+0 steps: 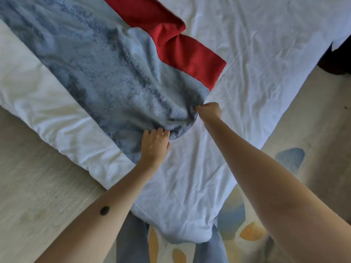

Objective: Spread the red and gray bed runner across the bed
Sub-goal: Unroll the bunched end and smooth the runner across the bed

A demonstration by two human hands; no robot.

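Note:
The bed runner (106, 73) lies across the white bed (256, 54), running from the upper left down to the middle. Its wide part is fuzzy gray, and a red band (182, 48) runs along its far edge, folded over in one place. The runner's near end is bunched and wrinkled. My left hand (154, 147) rests on the near gray edge with its fingertips curled onto the cloth. My right hand (209, 111) pinches the gray end of the runner just below the red corner.
I stand at a corner of the bed, which points toward my legs (133, 242). A pale floor with blue and orange patches (290, 158) lies to the right and below. Pale carpet lies to the left. A dark object (338, 57) stands at the far right.

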